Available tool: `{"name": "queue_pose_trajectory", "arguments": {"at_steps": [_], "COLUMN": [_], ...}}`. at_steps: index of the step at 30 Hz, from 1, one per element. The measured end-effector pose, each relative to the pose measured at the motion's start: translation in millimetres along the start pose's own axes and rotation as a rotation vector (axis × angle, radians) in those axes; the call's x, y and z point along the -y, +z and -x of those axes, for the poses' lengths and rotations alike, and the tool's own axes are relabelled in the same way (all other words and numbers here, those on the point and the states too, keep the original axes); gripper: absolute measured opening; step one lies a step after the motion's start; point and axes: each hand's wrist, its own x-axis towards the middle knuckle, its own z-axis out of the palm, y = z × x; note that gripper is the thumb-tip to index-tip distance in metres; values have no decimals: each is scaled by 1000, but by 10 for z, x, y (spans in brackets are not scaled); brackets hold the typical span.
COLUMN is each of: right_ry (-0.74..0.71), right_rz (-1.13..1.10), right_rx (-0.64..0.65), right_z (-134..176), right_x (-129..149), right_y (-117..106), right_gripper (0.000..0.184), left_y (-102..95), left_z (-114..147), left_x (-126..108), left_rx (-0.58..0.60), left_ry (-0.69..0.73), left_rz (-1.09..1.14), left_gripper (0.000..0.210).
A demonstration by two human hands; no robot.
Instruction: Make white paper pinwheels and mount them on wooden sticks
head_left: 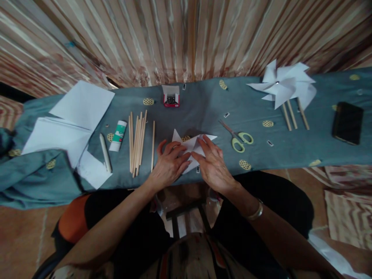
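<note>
A white sheet of paper with folded, pointed corners (192, 145) lies on the blue-grey cloth (203, 112) near the front edge. My left hand (169, 164) presses flat on its left part, fingers spread. On its right part rests my right hand (212, 162), fingers pointing toward the centre of the paper. Both hands press the paper down; neither lifts it.
Wooden sticks (138, 141), a glue stick (118, 135), a white pen (105, 152) and loose white sheets (72, 120) lie to the left. A small red box (171, 97) sits behind. Green scissors (238, 138), finished paper pinwheels (283, 87) and a black phone (348, 123) are to the right.
</note>
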Motion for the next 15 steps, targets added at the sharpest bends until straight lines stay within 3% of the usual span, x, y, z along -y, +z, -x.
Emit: {"name": "queue_pose_trajectory", "arguments": {"at_steps": [15], "right_ry": [7], "right_rz": [-21], "right_rx": [47], "right_z": [34], "right_x": [-23], "right_y": [-32], "right_gripper": [38], "left_y": [60], "left_z": [15], "left_x": [21], "left_rx": [-31], "left_ry": [9], "left_rz": [38], "left_gripper": [34]}}
